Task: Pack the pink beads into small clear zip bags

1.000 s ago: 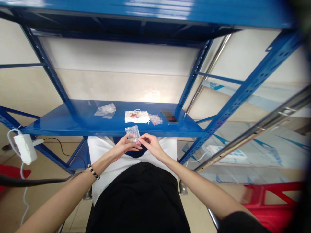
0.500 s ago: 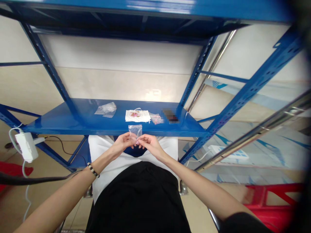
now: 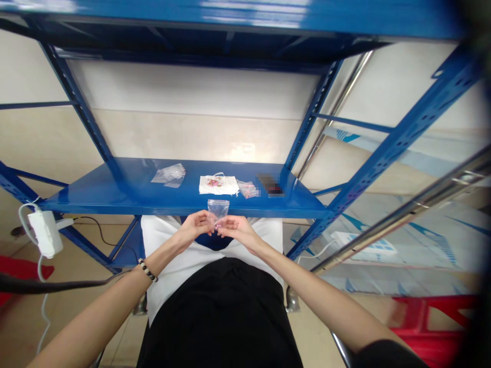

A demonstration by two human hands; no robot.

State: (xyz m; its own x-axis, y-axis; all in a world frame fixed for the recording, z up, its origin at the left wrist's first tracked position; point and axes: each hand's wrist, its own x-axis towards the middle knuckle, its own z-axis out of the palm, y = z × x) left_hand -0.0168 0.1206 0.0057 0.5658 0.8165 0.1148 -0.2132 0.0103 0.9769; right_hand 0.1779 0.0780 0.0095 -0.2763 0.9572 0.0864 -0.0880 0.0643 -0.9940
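A small clear plastic bag [image 3: 218, 210] with a few pink bits at its bottom stands upright just below the front edge of the blue shelf [image 3: 115, 197]. My left hand [image 3: 197, 226] pinches the bag's lower left side. My right hand [image 3: 237, 229] pinches its lower right side. Both hands meet close together in front of my body. A beaded bracelet [image 3: 147, 270] circles my left wrist.
On the shelf lie a crumpled clear bag [image 3: 169, 175], a white cloth with pink pieces [image 3: 218, 184], another small bag with pink bits [image 3: 247, 189] and a dark blurred object [image 3: 270, 185]. A white power adapter [image 3: 43, 232] hangs left. Red furniture [image 3: 433, 327] stands lower right.
The bag turned more upright and shifted slightly right. My hands drew closer together at its bottom.
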